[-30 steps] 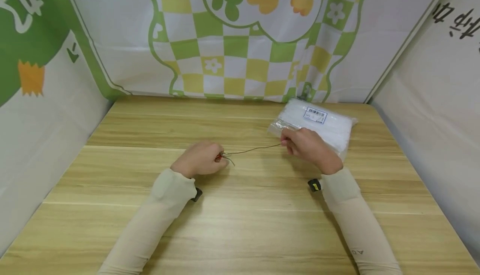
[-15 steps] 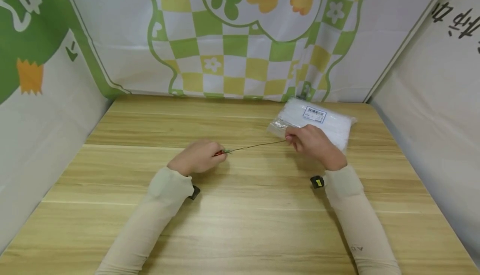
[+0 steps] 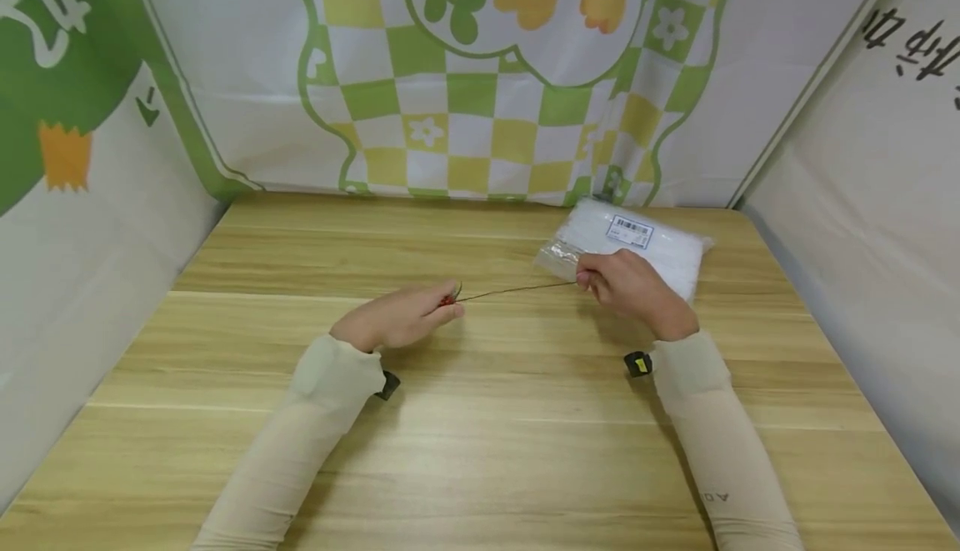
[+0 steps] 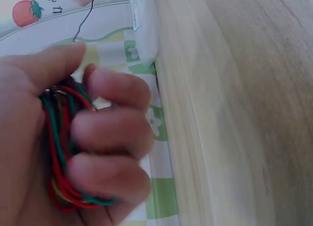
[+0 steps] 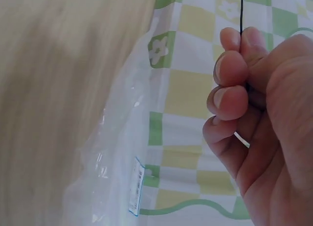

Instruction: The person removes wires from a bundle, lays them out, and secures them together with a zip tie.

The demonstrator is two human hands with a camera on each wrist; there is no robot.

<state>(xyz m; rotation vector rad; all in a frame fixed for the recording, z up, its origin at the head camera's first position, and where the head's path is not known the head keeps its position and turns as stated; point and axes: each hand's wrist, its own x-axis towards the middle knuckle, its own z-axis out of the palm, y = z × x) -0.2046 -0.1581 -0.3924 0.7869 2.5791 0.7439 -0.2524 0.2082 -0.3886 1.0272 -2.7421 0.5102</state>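
A: Fingers?
B: Left hand (image 3: 397, 318) curled round red-green cord bundle (image 4: 58, 152); right hand (image 3: 630, 291) pinches thin black strand (image 5: 241, 13), stretched between them above desk (image 3: 480, 451), toward far edge.
A: Risk?
B: Hard pulling could knot the bundle.

Two hands (image 3: 400, 316) (image 3: 633, 293), one cord bundle (image 4: 55, 143), one strand (image 5: 241, 13) and one package (image 3: 618, 238) show.

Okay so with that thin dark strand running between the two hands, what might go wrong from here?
The dark strand runs nearly straight between the left hand and right hand, so a harder pull might snap it or slip it free. The red and green bundle is looped inside the left hand, so it could tangle. The right hand, close to the plastic package, might nudge it.
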